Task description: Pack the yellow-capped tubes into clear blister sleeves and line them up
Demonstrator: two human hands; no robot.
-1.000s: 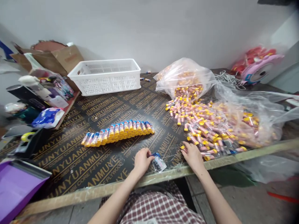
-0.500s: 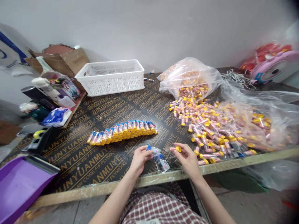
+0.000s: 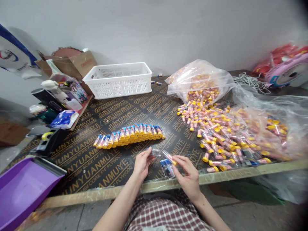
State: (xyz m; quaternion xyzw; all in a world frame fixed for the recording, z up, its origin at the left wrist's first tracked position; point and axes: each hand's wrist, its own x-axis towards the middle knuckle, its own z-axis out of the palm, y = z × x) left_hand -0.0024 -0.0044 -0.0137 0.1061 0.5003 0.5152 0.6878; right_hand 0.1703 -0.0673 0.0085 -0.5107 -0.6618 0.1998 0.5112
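My right hand [image 3: 187, 173] pinches a small clear tube [image 3: 169, 157] by its yellow-capped end, with pink-and-white contents inside. The tube tilts up toward the left. Facing it, my left hand [image 3: 143, 163] closes its fingertips on a small clear plastic sleeve [image 3: 155, 152]; any print on it is hard to make out. Between the hands, near the table's front edge, lie blue-printed clear sleeves [image 3: 167, 168]. Beyond my left hand stands a curved block of yellow-capped tubes with blue wraps [image 3: 130, 134], packed side by side in rows.
Loose yellow-capped tubes [image 3: 216, 134] spread in a heap on the right, spilling from a clear plastic bag [image 3: 202, 77]. A white basket [image 3: 120, 84] stands by the wall. On the left are a tape dispenser [image 3: 49, 144] and a purple dustpan [image 3: 26, 189]. A pink fan [image 3: 288, 72] sits at back right.
My right hand has moved left and turned the tube so its clear end points toward my left hand. The left hand's sleeve has moved away from the blue-printed sleeves. The view has shifted slightly.
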